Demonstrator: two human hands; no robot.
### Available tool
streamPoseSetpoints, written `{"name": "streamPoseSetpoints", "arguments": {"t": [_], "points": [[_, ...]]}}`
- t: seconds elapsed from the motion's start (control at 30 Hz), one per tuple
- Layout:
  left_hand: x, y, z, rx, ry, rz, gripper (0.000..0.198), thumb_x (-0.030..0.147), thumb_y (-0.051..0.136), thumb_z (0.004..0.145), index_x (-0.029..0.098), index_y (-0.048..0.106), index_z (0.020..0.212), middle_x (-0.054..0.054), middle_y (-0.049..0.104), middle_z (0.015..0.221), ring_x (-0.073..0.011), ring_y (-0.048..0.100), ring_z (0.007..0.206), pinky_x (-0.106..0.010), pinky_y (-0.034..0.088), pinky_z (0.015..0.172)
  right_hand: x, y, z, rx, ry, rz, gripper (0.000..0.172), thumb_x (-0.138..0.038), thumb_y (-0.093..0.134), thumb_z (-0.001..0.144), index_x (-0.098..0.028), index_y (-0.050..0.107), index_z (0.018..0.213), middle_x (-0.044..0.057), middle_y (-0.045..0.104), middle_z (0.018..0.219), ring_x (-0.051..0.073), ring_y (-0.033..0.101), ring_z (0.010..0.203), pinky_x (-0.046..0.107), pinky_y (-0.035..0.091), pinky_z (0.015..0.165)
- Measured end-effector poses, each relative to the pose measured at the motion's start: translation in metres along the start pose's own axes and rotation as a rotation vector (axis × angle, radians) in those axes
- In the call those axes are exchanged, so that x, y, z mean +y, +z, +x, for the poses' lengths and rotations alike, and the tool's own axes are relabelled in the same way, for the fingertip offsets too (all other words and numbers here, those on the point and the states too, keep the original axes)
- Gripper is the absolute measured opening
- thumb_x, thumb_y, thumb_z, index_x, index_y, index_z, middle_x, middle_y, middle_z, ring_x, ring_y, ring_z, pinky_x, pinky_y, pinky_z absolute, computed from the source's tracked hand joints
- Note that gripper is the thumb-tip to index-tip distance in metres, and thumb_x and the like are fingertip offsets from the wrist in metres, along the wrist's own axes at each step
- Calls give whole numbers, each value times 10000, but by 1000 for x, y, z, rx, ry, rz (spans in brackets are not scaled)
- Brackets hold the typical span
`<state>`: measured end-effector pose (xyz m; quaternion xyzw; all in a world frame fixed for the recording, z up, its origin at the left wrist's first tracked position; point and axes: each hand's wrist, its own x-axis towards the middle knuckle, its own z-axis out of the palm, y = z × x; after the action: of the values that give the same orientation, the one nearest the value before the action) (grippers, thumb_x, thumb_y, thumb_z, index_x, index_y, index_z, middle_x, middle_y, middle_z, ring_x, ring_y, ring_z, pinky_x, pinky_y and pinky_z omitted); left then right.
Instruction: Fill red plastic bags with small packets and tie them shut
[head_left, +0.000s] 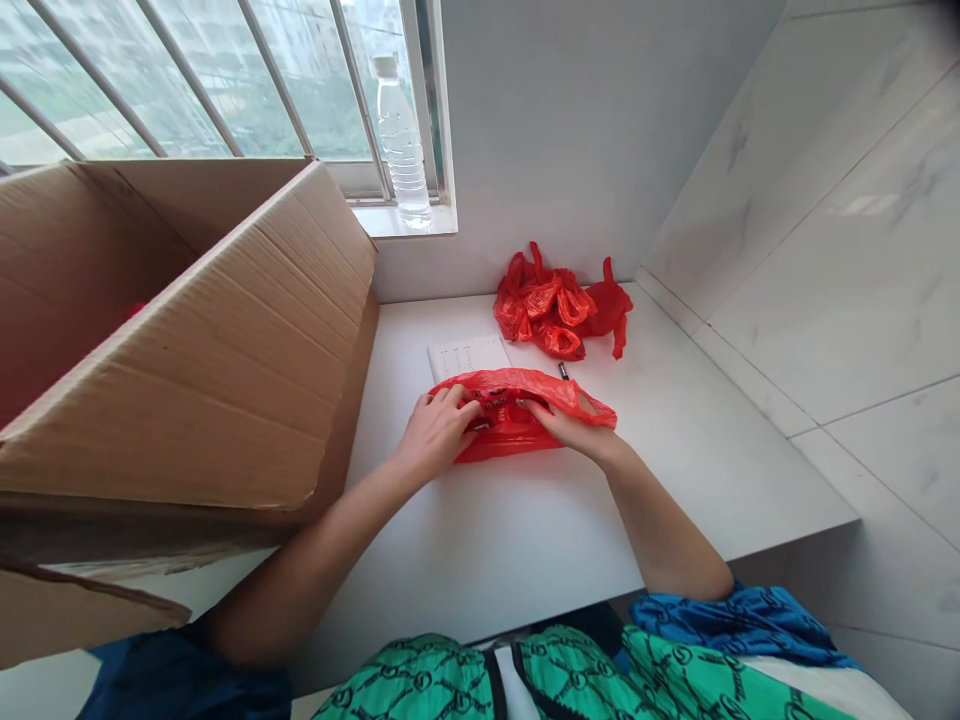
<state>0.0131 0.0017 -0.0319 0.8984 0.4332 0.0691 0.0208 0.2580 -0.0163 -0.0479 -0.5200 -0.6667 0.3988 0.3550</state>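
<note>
A red plastic bag [517, 440] lies on the white tabletop with its mouth open toward me. Small items with dark markings [491, 400] show inside it, too hidden to name. At the bag's left side, my left hand [441, 430] curls its fingers over the rim and into the mouth. My right hand [574, 428] reaches in from the right, its thumb side visible and the red film around it. Its other fingers are mostly hidden, but the hand appears closed on the bag.
Crumpled red bags [551, 305] lie by the wall. A paper with writing [469, 357] and a dark pen [563, 371] are partly behind the bag. A large open cardboard box [225, 350] stands left. A water bottle [403, 150] stands on the sill of the barred window.
</note>
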Motion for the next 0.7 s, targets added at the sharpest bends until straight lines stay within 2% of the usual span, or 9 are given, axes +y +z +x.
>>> {"name": "streamPoseSetpoints", "arguments": {"t": [0.07,0.2,0.33,0.5,0.6,0.7], "points": [[-9,-2,1,51,32,-114,108,304,638,901,262,708,971,-59,625,1106,-240,602,1019,-381,428,886,-3,-1,3,10,34,4,253,-492,526,946,-347,687,1076,21,715,1068,288,648,1057,518,513,972],[-13,-4,-3,134,7,-221,169,333,584,936,263,736,954,-46,668,974,-210,620,922,-320,452,778,-7,-3,6,14,78,20,258,-549,529,940,-375,682,1054,-9,721,999,259,670,973,483,526,935],[-12,-5,-8,93,11,-250,191,333,574,929,274,756,939,-36,705,928,-196,636,842,-305,459,750,-8,-4,4,73,83,2,263,-564,549,925,-353,694,988,-4,731,991,269,674,968,482,528,922],[-9,-6,-12,67,80,-259,188,322,581,926,297,765,955,-36,708,916,-204,648,846,-331,453,800,-12,-1,4,109,72,28,271,-544,543,938,-347,704,1033,-1,719,1118,275,640,1116,505,473,1044],[-7,-5,-14,35,100,-222,222,341,555,947,280,768,969,-44,706,878,-208,648,821,-344,439,788,-14,0,5,72,35,78,286,-538,534,947,-351,698,1089,1,713,1136,267,628,1145,480,486,1047],[-4,-6,-14,55,56,-221,283,378,508,972,250,747,1054,-60,723,925,-223,657,855,-342,438,774,-13,1,6,-14,-15,103,285,-531,536,952,-379,684,1142,-7,722,1097,259,643,1114,455,523,997]]}}
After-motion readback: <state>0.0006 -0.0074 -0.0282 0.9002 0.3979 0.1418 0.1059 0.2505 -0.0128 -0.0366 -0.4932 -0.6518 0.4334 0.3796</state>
